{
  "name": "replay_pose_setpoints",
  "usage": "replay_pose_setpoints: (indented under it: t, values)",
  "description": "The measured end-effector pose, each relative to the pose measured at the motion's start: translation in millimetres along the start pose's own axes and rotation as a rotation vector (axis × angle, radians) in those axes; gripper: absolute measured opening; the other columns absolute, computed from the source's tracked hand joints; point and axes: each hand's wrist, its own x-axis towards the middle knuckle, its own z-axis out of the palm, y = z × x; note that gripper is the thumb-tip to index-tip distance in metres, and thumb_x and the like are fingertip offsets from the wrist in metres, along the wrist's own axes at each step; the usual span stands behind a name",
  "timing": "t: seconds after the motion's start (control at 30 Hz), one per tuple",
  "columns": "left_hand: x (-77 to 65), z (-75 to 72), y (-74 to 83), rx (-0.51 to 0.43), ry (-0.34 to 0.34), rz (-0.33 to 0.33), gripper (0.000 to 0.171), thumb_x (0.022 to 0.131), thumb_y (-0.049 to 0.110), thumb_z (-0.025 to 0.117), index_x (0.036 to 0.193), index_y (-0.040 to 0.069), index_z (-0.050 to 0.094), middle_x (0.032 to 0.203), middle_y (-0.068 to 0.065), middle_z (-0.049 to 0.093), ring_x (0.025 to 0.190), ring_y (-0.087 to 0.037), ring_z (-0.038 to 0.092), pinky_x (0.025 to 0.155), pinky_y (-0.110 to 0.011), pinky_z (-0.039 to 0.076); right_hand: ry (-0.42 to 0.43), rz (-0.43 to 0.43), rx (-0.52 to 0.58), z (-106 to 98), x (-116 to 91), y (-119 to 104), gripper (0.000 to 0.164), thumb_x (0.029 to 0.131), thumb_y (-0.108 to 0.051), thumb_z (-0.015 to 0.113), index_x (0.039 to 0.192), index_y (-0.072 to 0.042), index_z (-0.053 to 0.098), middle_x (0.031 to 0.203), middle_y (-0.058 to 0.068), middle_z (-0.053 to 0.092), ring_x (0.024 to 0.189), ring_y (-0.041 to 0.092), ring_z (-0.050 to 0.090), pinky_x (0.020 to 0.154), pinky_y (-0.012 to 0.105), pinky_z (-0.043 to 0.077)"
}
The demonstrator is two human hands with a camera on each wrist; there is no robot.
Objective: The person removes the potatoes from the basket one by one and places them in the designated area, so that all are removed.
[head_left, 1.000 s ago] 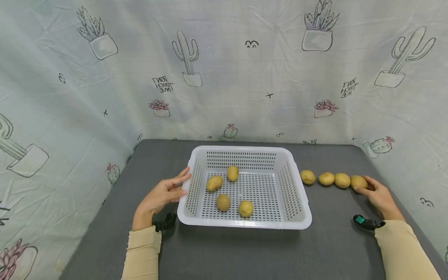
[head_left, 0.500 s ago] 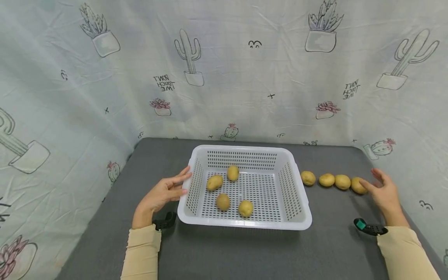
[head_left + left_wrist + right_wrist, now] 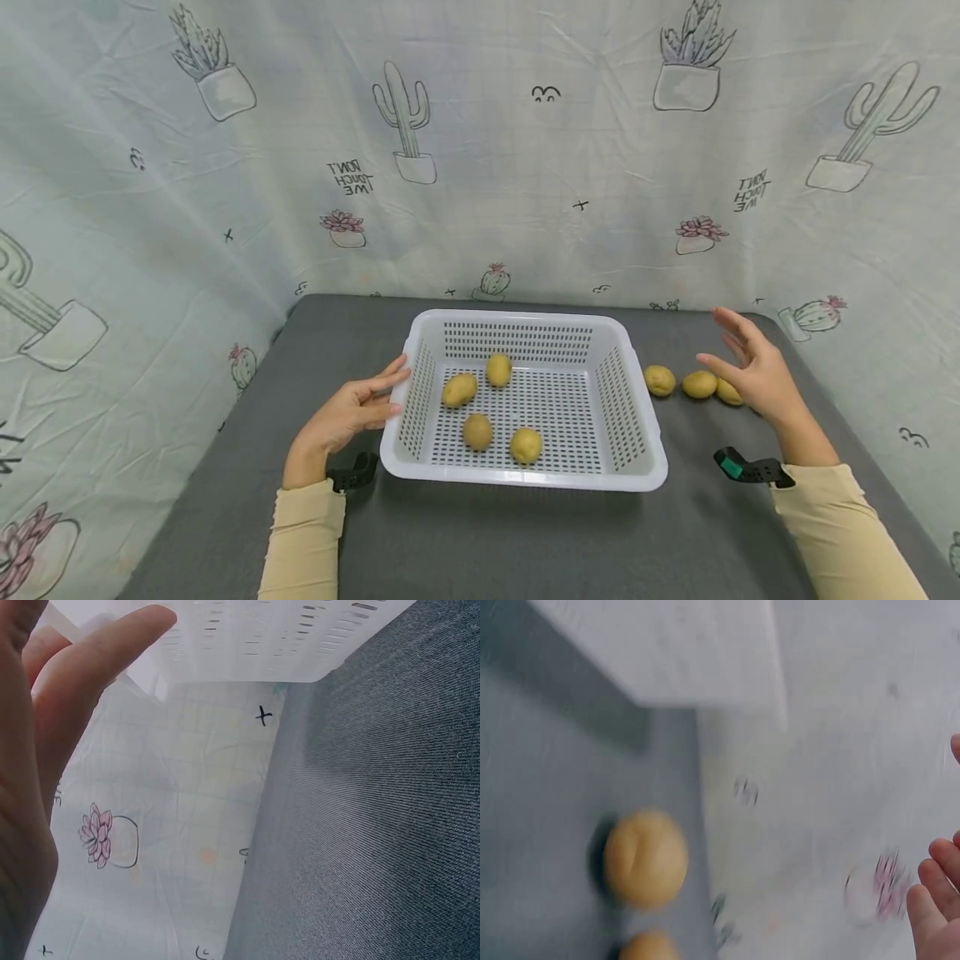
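Observation:
A white perforated plastic basket [image 3: 525,481] stands on the grey table, with several potatoes inside, among them a long potato [image 3: 459,390] and a round one [image 3: 526,446]. Against the basket's left rim rest the fairly straight fingers of my left hand [image 3: 337,421]; the left wrist view shows a finger [image 3: 112,645] beside the basket's wall [image 3: 247,645]. My right hand [image 3: 761,379] is raised over the right end of a potato row, holding nothing, fingers and thumb spread apart. In that row I see a potato [image 3: 659,381] nearest the basket and another potato [image 3: 699,384]; my hand covers the right end.
The grey table [image 3: 525,542] reaches back to a hanging cloth [image 3: 480,150] printed with cacti, which also runs along both sides. The potato row lies just right of the basket. A black strap [image 3: 753,468] circles my right wrist, and another strap [image 3: 352,475] my left.
My right hand has let go of the rightmost potato, drawn back from it, then lifted and swung left over the row. My left hand and the basket have stayed in place.

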Motion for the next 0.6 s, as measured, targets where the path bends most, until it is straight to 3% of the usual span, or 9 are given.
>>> replay_pose_setpoints:
  t: [0.27, 0.6]
  values:
    - [0.2, -0.3, -1.7, -0.003, -0.007, 0.006, 0.065, 0.090, 0.005, 0.063, 0.146, -0.001, 0.031, 0.161, -0.004, 0.005, 0.122, -0.017, 0.054, 0.084, -0.029, 0.053, -0.079, -0.150, 0.140, 30, 23, -37, 0.072, 0.082, 0.015, 0.063, 0.145, 0.003, 0.031, 0.149, 0.017, 0.035, 0.134, -0.002, 0.033, 0.106, 0.010, 0.028]
    - [-0.2, 0.6, -0.6, 0.004, 0.006, 0.002, 0.065, 0.089, 0.004, 0.063, 0.146, -0.001, 0.031, 0.160, -0.005, 0.006, 0.121, -0.016, 0.054, 0.084, -0.029, 0.053, -0.240, -0.201, 0.319, 68, 47, -65, 0.068, 0.085, 0.012, 0.060, 0.145, 0.004, 0.029, 0.149, 0.023, 0.031, 0.136, 0.005, 0.033, 0.108, 0.013, 0.026]
